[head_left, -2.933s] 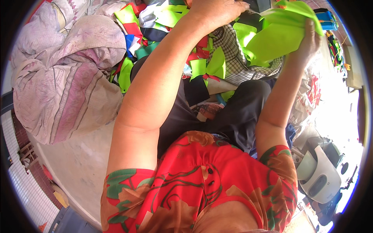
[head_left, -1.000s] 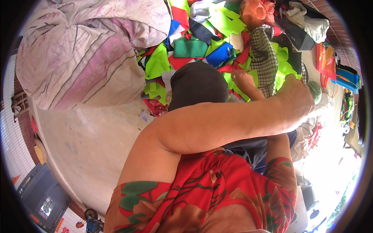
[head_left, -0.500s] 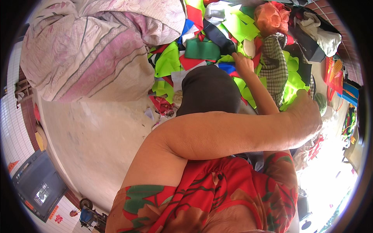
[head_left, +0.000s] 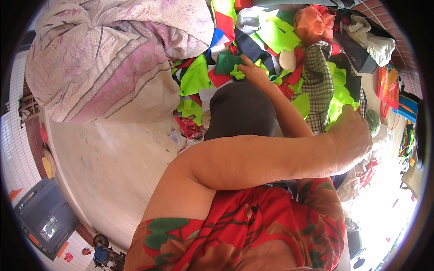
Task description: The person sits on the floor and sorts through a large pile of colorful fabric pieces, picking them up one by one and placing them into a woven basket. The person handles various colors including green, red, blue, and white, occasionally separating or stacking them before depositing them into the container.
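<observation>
My left arm crosses in front of me to the right side. The left hand (head_left: 351, 135) is closed there, beside neon-green cloth pieces (head_left: 340, 101); what lies in its fingers is hidden. Reaching forward past my dark-trousered knee (head_left: 242, 109), my right hand (head_left: 254, 73) is among the heaped cloth scraps. Its fingers are pinched at a small neon-green cloth scrap (head_left: 236, 72), and the index finger touches a dark green cloth piece (head_left: 224, 63). Red, navy, white and blue scraps lie around it.
A large bundle wrapped in a pink and beige floral sheet (head_left: 113, 67) stands at the left. Checked cloth (head_left: 318, 81) lies right of the scraps, below an orange-red mesh bundle (head_left: 315, 25). A green striped round object (head_left: 373, 123) sits near my left hand.
My right hand has moved left across the scraps to the dark green piece, with neon-green cloth at its fingers. My left hand has barely moved.
</observation>
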`<state>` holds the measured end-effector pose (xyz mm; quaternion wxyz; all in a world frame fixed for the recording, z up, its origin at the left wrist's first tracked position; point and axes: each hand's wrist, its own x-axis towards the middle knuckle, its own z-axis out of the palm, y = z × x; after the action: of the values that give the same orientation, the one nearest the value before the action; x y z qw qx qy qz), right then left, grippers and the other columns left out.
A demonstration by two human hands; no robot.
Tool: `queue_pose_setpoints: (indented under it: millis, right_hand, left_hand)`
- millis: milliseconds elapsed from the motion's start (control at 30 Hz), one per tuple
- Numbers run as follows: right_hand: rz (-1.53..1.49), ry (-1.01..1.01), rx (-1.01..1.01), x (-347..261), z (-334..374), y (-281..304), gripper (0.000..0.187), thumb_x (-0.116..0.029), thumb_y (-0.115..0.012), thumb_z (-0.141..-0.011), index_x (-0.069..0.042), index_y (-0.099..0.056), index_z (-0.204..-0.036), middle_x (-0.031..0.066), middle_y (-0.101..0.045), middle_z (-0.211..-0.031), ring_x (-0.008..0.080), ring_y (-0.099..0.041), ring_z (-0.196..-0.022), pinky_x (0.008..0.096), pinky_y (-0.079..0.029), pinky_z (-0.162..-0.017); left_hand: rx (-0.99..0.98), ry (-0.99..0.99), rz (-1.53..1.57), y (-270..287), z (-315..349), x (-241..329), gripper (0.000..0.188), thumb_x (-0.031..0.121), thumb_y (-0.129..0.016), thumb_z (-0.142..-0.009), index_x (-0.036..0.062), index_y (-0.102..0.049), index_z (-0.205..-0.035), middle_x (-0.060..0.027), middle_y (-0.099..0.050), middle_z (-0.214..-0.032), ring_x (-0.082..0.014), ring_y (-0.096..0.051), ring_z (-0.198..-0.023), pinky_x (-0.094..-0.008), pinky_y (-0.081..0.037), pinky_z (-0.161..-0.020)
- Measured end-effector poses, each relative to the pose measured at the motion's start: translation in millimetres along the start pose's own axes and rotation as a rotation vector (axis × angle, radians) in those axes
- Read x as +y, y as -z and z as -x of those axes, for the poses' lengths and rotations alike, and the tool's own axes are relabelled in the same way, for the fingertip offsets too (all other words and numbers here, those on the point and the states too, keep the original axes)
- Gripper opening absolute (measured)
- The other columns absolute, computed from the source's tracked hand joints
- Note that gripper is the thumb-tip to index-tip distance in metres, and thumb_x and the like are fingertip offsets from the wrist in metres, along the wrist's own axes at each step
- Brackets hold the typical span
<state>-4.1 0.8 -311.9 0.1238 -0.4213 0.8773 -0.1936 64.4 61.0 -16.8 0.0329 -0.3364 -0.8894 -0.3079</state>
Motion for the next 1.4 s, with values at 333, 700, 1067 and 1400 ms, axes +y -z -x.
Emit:
queue_pose_setpoints:
  millis: [333, 700, 1067, 1400]
  right_hand:
    - [-0.296, -0.077, 0.114, -4, 65, 57, 0.039, -0.012, -0.071, -0.074, -0.01, -0.057, -0.11, 0.0117, -0.061, -0.099, 0.0307, -0.061, -0.092, 0.0379, -0.049, -0.076]
    - [-1.86, -0.265, 0.744, 3, 181, 148, 0.051, -0.028, -0.062, -0.088, -0.004, -0.047, -0.129, 0.0077, -0.056, -0.122, 0.0213, -0.054, -0.108, 0.0357, -0.042, -0.094]
    - [-1.9, 0.007, 0.974, 16, 212, 175, 0.059, -0.037, -0.058, -0.09, 0.002, -0.041, -0.131, 0.0136, -0.055, -0.123, 0.0268, -0.054, -0.111, 0.0402, -0.039, -0.1]
    - [-2.079, 0.208, 0.907, -11, 208, 183, 0.05, -0.036, -0.054, -0.092, 0.0, -0.047, -0.127, 0.0117, -0.058, -0.12, 0.0239, -0.056, -0.108, 0.0372, -0.042, -0.097]
  left_hand:
    - [0.048, 0.009, -0.065, 0, -1, -1, 0.011, 0.019, -0.061, -0.074, 0.0108, -0.068, -0.074, -0.0042, -0.063, -0.071, -0.0184, -0.063, -0.067, -0.035, -0.04, -0.058]
    - [-0.087, 0.085, 0.053, -3, -17, -8, 0.014, 0.019, -0.064, -0.068, 0.0095, -0.071, -0.076, -0.0095, -0.067, -0.075, -0.0257, -0.066, -0.073, -0.0403, -0.044, -0.058]
    - [0.23, 0.279, 0.075, 50, -22, -66, 0.034, 0.039, -0.062, -0.084, 0.0067, -0.069, -0.091, -0.0141, -0.065, -0.075, -0.0292, -0.065, -0.073, -0.0365, -0.048, -0.064]
    - [-0.153, -0.047, 0.259, 38, -26, -71, 0.047, 0.047, -0.051, -0.092, 0.003, -0.066, -0.095, -0.0102, -0.063, -0.075, -0.0148, -0.059, -0.072, -0.0305, -0.046, -0.067]
